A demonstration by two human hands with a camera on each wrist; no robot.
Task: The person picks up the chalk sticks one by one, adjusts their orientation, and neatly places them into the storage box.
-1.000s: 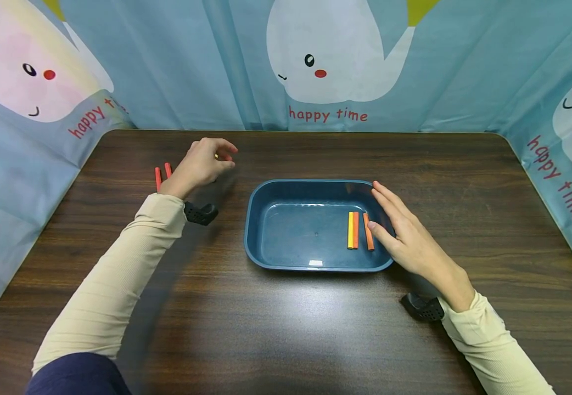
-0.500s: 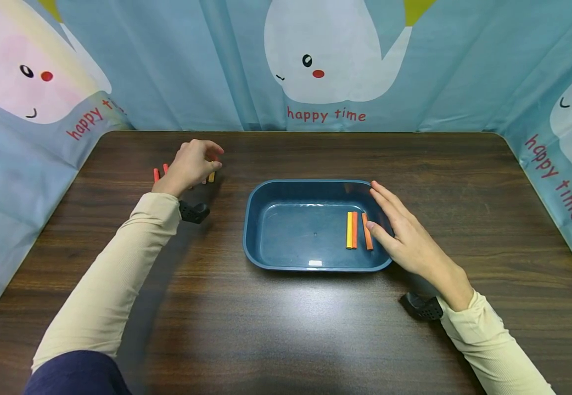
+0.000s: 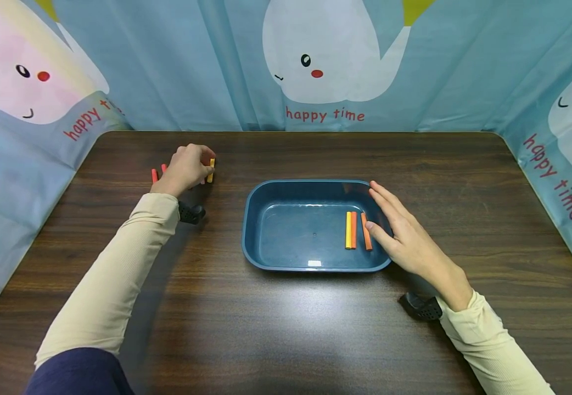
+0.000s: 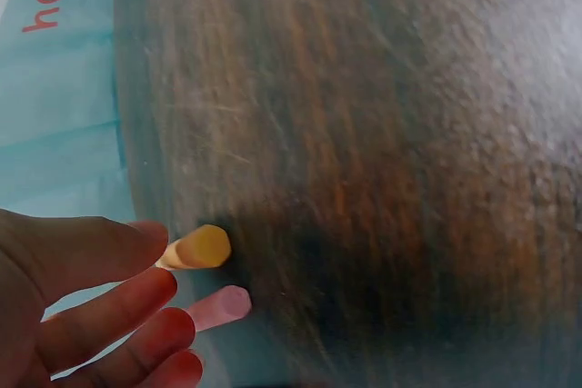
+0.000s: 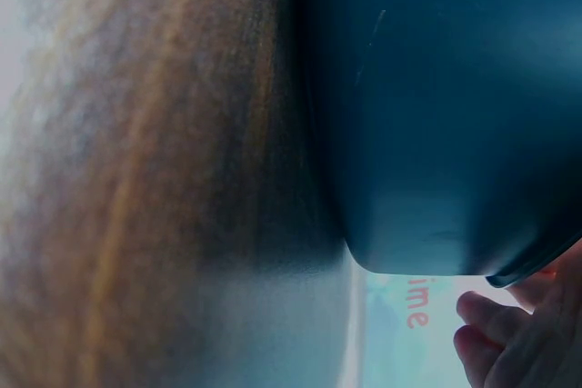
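At the back left of the table, my left hand (image 3: 183, 167) pinches a yellow chalk stick (image 3: 211, 171) between thumb and forefinger. In the left wrist view, the flat six-sided end of that chalk pokes out past the fingertips, and a pink chalk stick (image 4: 222, 307) lies beside it. My right hand (image 3: 407, 236) rests on the right rim of a blue plastic tray (image 3: 286, 269), fingers straight and thumb reaching inside. Within the tray lie a yellow chalk stick (image 3: 348, 230), an orange one (image 3: 353, 230) against it, and another orange one (image 3: 366, 232) near the thumb.
Two red chalk sticks (image 3: 155, 175) stick out left of my left wrist, partly hidden by it. A blue curtain (image 3: 167, 66) with whale prints hangs along the back and sides of the brown wooden table (image 3: 276, 329).
My left hand has moved left and down toward the chalk sticks, and its thumb and forefinger have closed on the yellow one. The right hand stays at the tray's rim.
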